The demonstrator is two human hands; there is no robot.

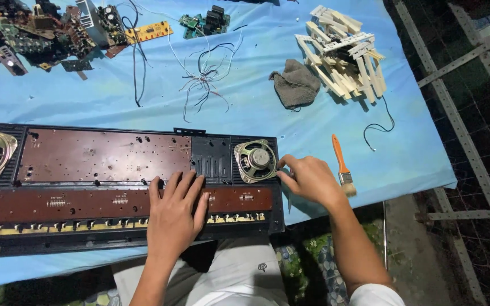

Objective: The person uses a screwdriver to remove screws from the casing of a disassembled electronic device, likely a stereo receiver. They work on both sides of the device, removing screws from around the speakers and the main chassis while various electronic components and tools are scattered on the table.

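I am pressing my left hand (174,212) flat, fingers spread and gripping nothing, on the brown boards of the opened keyboard case (103,187), while my right hand (311,180) is pinching its end edge just beside the round speaker (255,161). I seem to be steadying the case, so shifting it calls for a firm two-handed hold. Just right of that hand an orange brush (341,164) is lying, and beyond it a grey rag (295,84) and loose wires (202,76).

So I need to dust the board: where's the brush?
The orange-handled brush lies on the blue table cover, just right of the right hand.
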